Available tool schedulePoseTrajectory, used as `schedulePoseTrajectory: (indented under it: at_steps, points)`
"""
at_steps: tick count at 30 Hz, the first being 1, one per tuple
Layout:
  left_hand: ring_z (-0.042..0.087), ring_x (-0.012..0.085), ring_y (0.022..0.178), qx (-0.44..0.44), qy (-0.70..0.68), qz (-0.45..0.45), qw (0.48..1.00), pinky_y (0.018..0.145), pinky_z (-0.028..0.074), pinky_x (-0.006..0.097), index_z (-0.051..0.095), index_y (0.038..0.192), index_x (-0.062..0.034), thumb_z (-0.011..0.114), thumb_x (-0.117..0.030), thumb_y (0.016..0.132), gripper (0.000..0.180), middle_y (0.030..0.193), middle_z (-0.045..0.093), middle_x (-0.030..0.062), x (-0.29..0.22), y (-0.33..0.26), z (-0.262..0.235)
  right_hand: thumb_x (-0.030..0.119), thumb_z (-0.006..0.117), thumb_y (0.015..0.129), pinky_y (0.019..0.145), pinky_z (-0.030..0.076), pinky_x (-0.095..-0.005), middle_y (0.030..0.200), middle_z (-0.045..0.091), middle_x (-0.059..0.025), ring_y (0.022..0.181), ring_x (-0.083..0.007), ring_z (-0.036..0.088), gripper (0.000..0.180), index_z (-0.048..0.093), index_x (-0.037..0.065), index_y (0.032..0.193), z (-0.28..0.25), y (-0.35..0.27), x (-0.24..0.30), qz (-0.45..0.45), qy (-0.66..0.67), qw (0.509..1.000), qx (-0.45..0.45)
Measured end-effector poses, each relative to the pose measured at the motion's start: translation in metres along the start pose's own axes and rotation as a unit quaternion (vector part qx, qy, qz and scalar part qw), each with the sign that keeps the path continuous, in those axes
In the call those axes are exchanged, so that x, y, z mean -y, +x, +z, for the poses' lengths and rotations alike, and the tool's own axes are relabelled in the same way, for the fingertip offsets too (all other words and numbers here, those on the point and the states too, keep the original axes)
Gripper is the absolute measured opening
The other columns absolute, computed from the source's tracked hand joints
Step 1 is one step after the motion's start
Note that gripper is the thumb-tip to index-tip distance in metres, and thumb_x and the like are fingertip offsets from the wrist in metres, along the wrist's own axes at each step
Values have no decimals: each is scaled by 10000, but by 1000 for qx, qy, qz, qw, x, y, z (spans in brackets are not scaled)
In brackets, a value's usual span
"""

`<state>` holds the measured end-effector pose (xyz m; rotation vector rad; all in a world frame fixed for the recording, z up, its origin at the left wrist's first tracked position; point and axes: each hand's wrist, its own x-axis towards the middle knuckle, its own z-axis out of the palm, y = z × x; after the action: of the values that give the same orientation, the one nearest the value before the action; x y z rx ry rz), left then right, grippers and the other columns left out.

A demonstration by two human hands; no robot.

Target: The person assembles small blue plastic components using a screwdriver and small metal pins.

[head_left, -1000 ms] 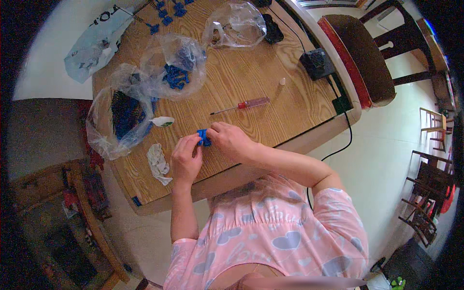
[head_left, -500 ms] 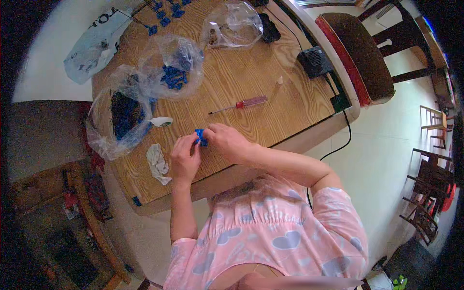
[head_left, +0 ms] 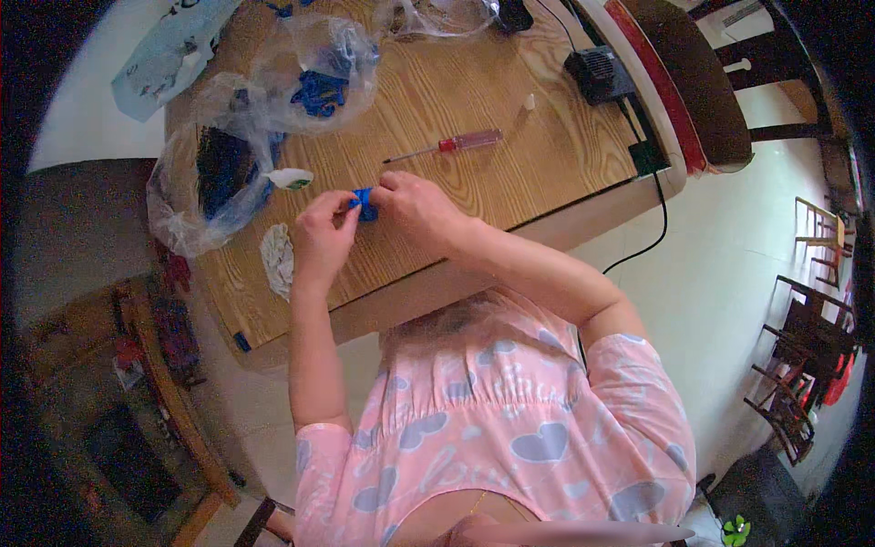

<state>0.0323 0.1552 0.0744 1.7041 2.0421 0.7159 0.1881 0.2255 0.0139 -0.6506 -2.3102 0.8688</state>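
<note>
A small blue plastic piece (head_left: 366, 206) is held just above the near part of the table, between my two hands. My left hand (head_left: 325, 230) pinches its left side with thumb and fingertips. On its other side, the closed fingers of my right hand (head_left: 417, 208) grip it, covering part of its shape. A screwdriver (head_left: 469, 140) with a clear red handle lies beyond my hands, its tip pointing left. Close to my left hand are a crumpled white tissue (head_left: 277, 260) and a small white tube-like thing (head_left: 290, 179) with a green mark.
Open clear plastic bags hold blue pieces (head_left: 319, 93) and dark thin parts (head_left: 221, 173) at the left. A pale bag (head_left: 169, 64) hangs over the far left edge. A black box-shaped device (head_left: 597, 75) with a cable stands at the right, near a chair (head_left: 679, 82).
The view has shifted, so the table and its things sit higher in the picture. My left fingers have drawn slightly leftward on the blue piece; the right hand keeps its grip.
</note>
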Motion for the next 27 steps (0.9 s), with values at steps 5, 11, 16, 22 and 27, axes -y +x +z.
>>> schedulePoseTrajectory:
  at_steps: [5, 11, 16, 22, 27]
  points:
    - [663, 270, 792, 13, -21, 6, 1000, 693, 520, 348, 632, 941, 13, 642, -49, 800, 154, 862, 659, 152, 0, 5, -6, 73, 583, 762, 700, 466, -433, 837, 523, -146, 847, -352, 551, 162, 557, 39, 918, -3, 4, -2, -14, -1, 1000, -9]
    - [663, 277, 775, 31, 31, 43, 998, 697, 515, 357, 631, 915, -5, 649, -86, 778, 161, 828, 650, 170, 3, 13, -4, 88, 624, 765, 800, 461, -416, 950, 533, -162, 924, -355, 538, 231, 571, 19, 979, 2, -2, 1, -28, -7, 995, -90]
    - [659, 266, 734, 27, 3, 72, 997, 676, 515, 360, 632, 941, -36, 637, -120, 800, 165, 794, 665, 147, 9, 17, -4, 107, 663, 751, 851, 450, -406, 1008, 537, -154, 979, -347, 524, 331, 588, 21, 1061, 3, 2, 3, -39, -4, 998, -48]
    - [662, 257, 726, 29, -52, 52, 997, 662, 515, 350, 632, 945, -44, 637, -143, 813, 165, 784, 669, 136, 22, 18, -1, 146, 693, 741, 877, 441, -397, 1021, 535, -143, 1003, -336, 514, 437, 579, 30, 1147, 5, 3, -2, -28, -38, 999, -17]
    - [658, 272, 738, 46, -43, 76, 995, 667, 513, 353, 637, 938, -41, 643, -134, 792, 173, 795, 664, 142, 28, 21, 2, 173, 683, 737, 846, 456, -436, 1005, 513, -176, 978, -371, 510, 401, 582, 58, 1107, 5, 3, -2, -47, -22, 998, -32]
